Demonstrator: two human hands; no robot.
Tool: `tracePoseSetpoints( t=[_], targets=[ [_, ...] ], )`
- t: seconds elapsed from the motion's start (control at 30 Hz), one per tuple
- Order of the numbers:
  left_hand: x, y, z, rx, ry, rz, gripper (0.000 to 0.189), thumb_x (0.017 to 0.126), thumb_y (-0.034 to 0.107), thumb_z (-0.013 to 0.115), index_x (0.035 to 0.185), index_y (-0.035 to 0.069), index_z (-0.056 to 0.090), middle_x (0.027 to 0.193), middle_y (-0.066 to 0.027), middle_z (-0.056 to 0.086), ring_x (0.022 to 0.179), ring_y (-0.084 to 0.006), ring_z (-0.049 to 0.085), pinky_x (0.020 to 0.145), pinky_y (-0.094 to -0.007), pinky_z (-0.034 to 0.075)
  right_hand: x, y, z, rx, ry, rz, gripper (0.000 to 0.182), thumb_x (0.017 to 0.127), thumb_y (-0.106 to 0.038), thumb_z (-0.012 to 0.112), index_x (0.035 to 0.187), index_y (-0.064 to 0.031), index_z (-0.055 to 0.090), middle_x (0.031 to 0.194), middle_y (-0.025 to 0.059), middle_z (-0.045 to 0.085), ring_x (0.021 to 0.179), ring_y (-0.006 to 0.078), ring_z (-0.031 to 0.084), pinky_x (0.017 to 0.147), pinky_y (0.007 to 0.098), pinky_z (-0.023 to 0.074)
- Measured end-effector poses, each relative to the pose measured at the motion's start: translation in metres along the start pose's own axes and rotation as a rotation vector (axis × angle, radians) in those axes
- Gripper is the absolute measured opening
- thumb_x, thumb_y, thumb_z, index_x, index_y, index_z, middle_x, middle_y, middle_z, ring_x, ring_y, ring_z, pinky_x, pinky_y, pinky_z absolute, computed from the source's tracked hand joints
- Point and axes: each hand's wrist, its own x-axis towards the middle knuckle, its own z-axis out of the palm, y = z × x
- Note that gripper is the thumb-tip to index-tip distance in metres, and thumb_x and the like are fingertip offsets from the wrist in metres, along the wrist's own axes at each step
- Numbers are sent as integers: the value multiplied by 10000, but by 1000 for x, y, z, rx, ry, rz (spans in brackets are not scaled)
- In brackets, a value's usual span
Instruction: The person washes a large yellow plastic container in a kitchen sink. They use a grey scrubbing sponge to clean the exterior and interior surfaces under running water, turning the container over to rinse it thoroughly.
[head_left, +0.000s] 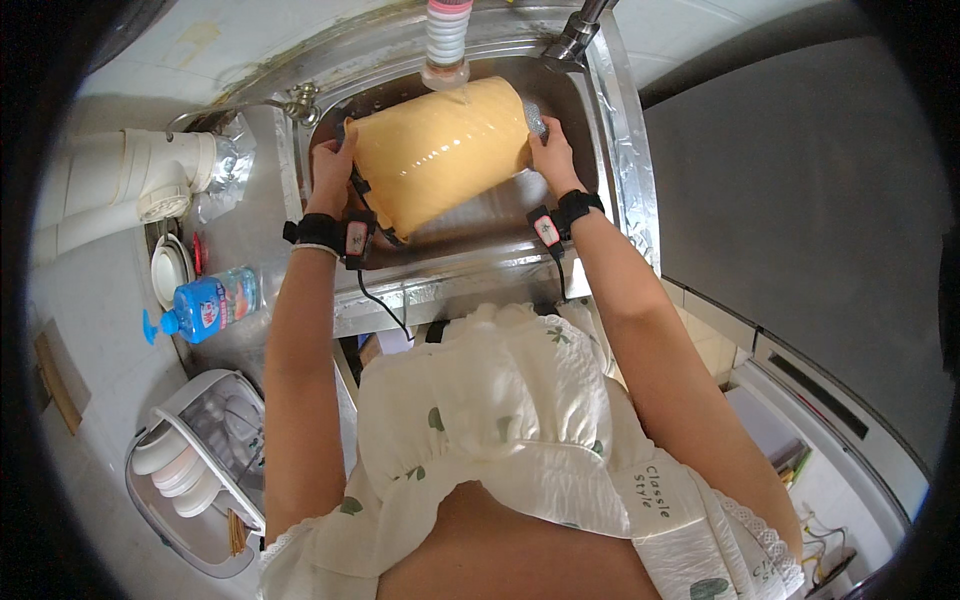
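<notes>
A wide yellow item with a smooth, wet, curved face (442, 154) lies tilted across the stainless steel sink basin (480, 217). It looks like a padded bag or cover, but I cannot tell which. Black strips run along its left edge, and a grey textured part (533, 118) shows at the right end. My left hand (332, 171) grips the left edge, thumb on the yellow face. At the opposite end, my right hand (553, 156) holds the right edge near the grey part. Directly above hangs a white corrugated tap extension (446, 41), with water apparently falling onto the yellow surface.
A metal tap fitting (574, 41) stands behind the sink; a small valve (302, 103) is at its left corner. White drainpipes (127, 176), a blue dish-soap pump bottle (214, 304) and a dish rack (202, 465) with bowls line the left. A large dark panel (787, 172) borders the right.
</notes>
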Motion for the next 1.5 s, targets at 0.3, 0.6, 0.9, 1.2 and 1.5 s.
tracePoseSetpoints(
  t=[0.3,0.6,0.9,1.2,1.5],
  targets=[
    [-80,-69,8,161,72,285,503,814,319,682,1133,-7,469,1012,-199,624,944,-311,619,776,-387,477,-1,-18,9,-94,-52,121,363,882,-198,567,1214,-54,539,989,191,645,908,286,622,797,353,475],
    [-76,-20,-8,296,161,353,396,860,271,608,1146,19,499,977,-216,640,929,-379,623,780,-422,483,-63,-35,-15,-265,-94,-573,313,898,-105,480,1193,-38,559,1170,247,560,988,424,566,885,438,455],
    [-73,-5,1,404,175,264,425,859,271,601,1185,37,460,1010,-255,628,957,-423,603,795,-471,479,-20,-38,12,-237,-77,-615,386,871,-42,505,1257,-22,509,1315,315,418,1151,456,473,961,428,431],
    [-69,-4,-1,401,139,273,431,862,264,607,1189,44,435,978,-253,638,933,-440,603,779,-478,485,-23,-30,10,-304,-216,-492,424,865,-54,478,1286,-7,463,1312,346,392,1116,476,485,942,442,438],
    [-72,5,6,478,75,212,469,868,272,598,1242,64,407,993,-261,635,939,-444,603,789,-475,487,-94,-39,-36,-385,-353,-456,483,848,14,475,1327,9,412,1386,320,319,1204,463,416,986,412,413]
  ],
)
